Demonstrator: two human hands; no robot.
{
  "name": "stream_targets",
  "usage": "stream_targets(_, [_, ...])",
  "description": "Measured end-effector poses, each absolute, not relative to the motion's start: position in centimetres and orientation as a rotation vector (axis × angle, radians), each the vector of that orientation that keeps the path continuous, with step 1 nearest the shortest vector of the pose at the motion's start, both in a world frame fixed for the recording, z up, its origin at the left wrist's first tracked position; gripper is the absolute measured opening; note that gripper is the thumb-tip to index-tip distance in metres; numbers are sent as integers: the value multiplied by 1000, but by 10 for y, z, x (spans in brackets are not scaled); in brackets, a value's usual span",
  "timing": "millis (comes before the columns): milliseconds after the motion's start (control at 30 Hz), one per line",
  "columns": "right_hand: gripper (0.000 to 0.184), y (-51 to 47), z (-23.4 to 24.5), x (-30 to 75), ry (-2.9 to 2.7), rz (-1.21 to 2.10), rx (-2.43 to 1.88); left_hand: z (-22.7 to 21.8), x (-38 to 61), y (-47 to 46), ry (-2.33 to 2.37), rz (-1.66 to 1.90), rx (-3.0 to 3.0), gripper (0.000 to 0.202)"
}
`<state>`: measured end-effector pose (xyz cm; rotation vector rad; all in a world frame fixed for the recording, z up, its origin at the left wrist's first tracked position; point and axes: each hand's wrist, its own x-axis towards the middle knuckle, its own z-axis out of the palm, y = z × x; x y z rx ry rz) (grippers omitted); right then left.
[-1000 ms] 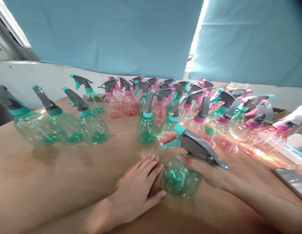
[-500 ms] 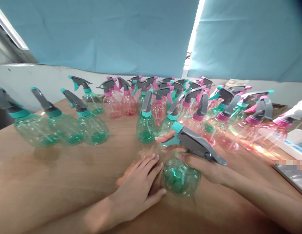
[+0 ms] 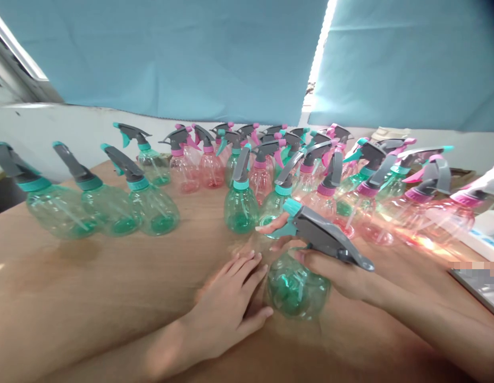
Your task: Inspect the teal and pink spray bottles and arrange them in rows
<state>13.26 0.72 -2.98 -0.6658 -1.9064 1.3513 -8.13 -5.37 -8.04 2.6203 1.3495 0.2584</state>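
View: my head camera is looking forward and down from above the near side of the green spray bottle (image 3: 298,287).
Facing: it is pointing past that bottle toward the blue curtain (image 3: 191,58) behind it.
Nearness: it is sitting close; the bottle is filling the lower middle, my left hand (image 3: 226,308) just left of it.
Width: it is taking in the wooden table (image 3: 91,298) on both sides of the bottle.

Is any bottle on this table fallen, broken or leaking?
Nothing stands out. The spray bottles stand upright on the table, and no spill shows. The right hand grips one green bottle; the left hand lies flat beside it.
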Motion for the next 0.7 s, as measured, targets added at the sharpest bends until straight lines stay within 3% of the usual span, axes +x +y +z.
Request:
stream_targets(233, [14, 7, -32, 134, -1886, 1284, -686, -81, -82, -54, 1340, 289, 2608, 58])
stream_targets(700, [24, 6, -30, 131, -1867, 1272, -739, -81, -83, -54, 1328, 301, 2599, 58])
